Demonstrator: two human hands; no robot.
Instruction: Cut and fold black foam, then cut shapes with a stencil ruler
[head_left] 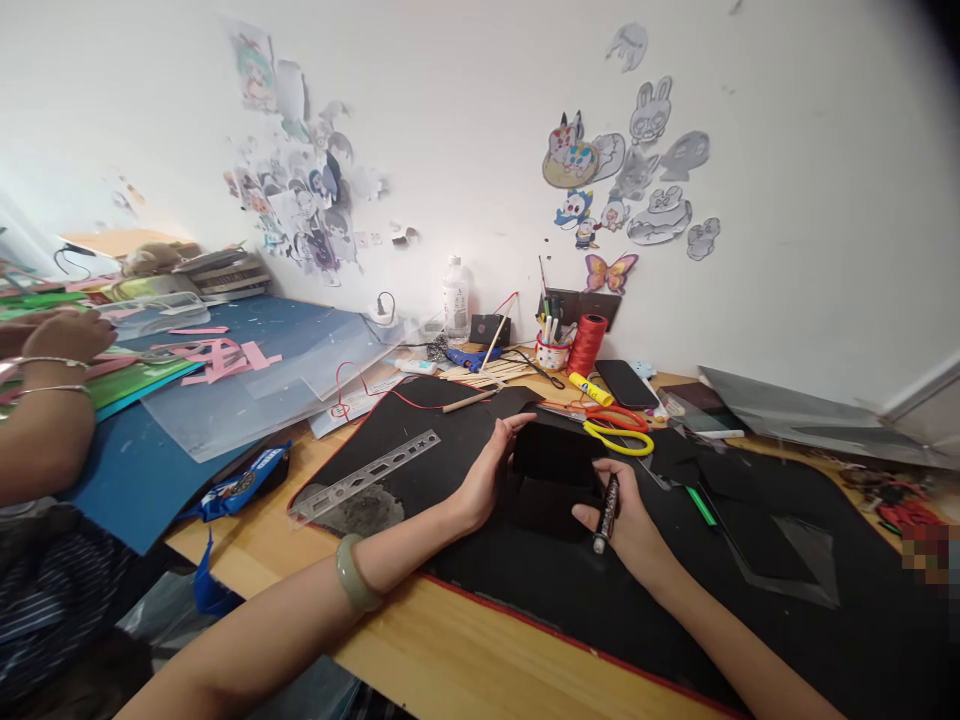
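Between my two hands a black folded piece [555, 455] stands over the black mat [465, 540]. My left hand [487, 475] has its fingers along the left side of the piece, with the thumb side hidden. At the right side, my right hand [619, 510] touches the piece and has a dark patterned pen [607, 512] held in it, pointing down toward me. Yellow-handled scissors [619, 438] lie just behind my right hand. A clear stencil ruler [367, 475] rests on the mat to the left.
Behind the mat are a red thread spool [586, 343], a pen cup [553, 350], a glue stick [590, 388], a phone [627, 384] and a bottle [456, 300]. A green strip [702, 506] lies right. Another person's hands [64, 340] are at far left, near pink strips [225, 358].
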